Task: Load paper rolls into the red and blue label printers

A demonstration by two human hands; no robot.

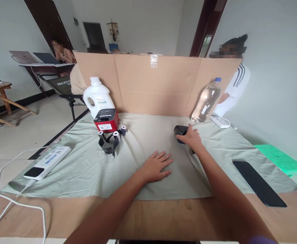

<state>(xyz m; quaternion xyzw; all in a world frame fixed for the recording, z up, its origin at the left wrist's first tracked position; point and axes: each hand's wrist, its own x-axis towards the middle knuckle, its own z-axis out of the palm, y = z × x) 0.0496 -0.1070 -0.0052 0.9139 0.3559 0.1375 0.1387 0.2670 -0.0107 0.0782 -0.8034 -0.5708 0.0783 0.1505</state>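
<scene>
My left hand lies flat on the grey-green cloth near the middle of the table, fingers spread, holding nothing. Farther forward and to the right, my right hand grips a small black object by its right side, thumb near its front and fingers at the back. A strap or cable seems to trail from the object toward me, beside my right forearm. What the object is, I cannot make out.
A white jug, a red-and-black box and dark straps with white rolls stand left. Cardboard closes the back. A clear bottle leans right; a phone and power strip lie at the sides. People sit beyond.
</scene>
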